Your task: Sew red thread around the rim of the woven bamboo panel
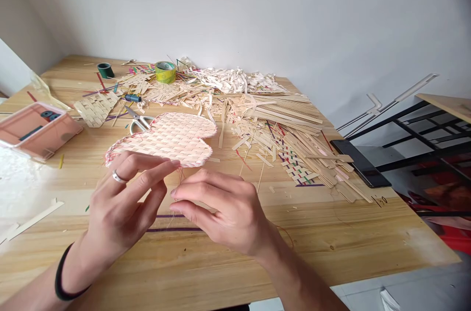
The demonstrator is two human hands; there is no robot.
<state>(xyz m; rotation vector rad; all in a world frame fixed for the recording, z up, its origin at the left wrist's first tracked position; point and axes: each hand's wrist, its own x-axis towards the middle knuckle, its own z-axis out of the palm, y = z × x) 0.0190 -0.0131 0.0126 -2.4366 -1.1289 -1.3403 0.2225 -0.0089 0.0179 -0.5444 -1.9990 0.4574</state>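
Note:
A pale woven-strip piece (172,134) with a scalloped outline lies in front of me, its rim overcast in red and white thread. Bent fingers of my left hand (128,193), which wears a ring, come together at its near edge, where a fine red thread (180,175) hangs from their tips. Just to the right, my right hand (224,210) pinches the lower part of this thread between thumb and fingers. Whether a needle is in that pinch is too small to tell. Scissors with white handles (139,122) lie against the piece's far left side.
Loose strips (283,110) and white scraps (235,78) heap across the back. A tape roll (165,73), a green spool (105,70) and a pink box (40,129) stand left. A phone (360,164) lies at the right edge, beside a black metal rack (412,144).

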